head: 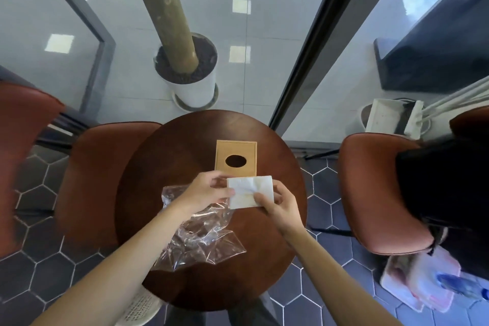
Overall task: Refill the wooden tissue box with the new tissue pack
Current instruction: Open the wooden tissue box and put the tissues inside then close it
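i hold the white tissue stack (250,191) in mid-frame, my left hand (203,194) and right hand (277,206) pinching its ends. just above sits the wooden tissue box (236,158) on the round table (169,156). crumpled clear plastic wrap (201,241) lies under my left wrist.

Bright daylight, glare on floor tiles (242,6) (square reflections), blurred, curved edges

Potted trunk (182,55) behind round table (169,156)
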